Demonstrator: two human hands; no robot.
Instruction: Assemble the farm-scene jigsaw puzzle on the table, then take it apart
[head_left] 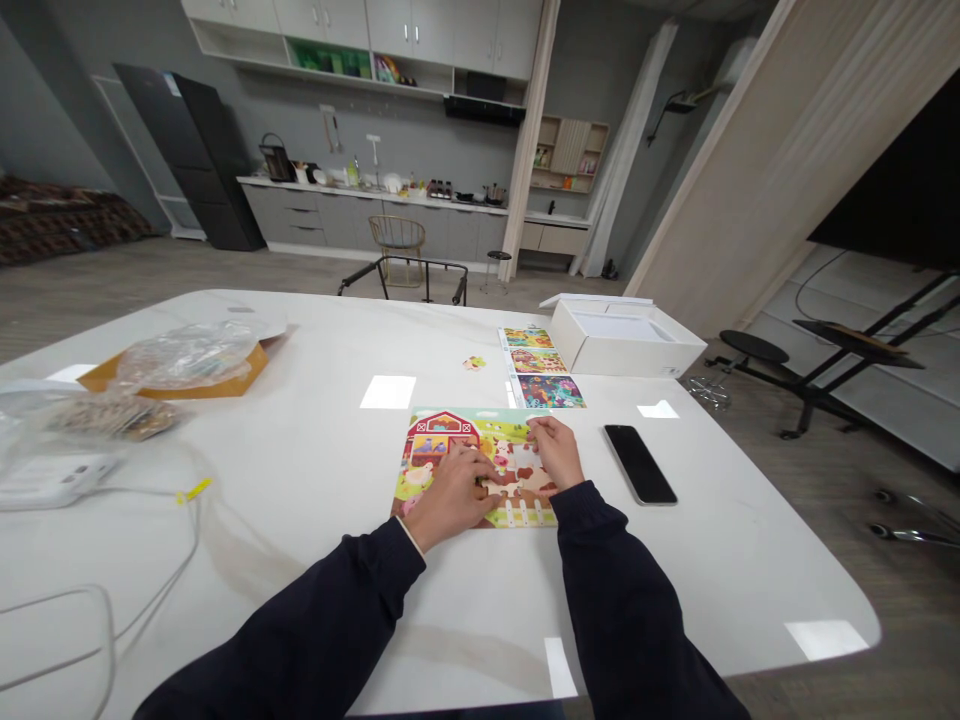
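Left hand (448,492) and right hand (555,452) are both resting half-curled on the pieces (517,483) of a colourful cardboard farm jigsaw puzzle (442,440), though I can't tell if either's gripping one. Puzzle's lying flat on the white desk (315,570), with a black smartphone (639,464) sitting just to its right and printed picture cards (541,365) lying just behind it.

A black smartphone (640,465) lies on the white surface (315,470), well apart from an open white box (622,345) at the far edge. To the left, a crumpled plastic bag (187,355) rests on a cardboard mailer (247,372), near a white cable (150,570). Beyond, a gold chair (396,240) stands before a grey kitchen counter (360,192).
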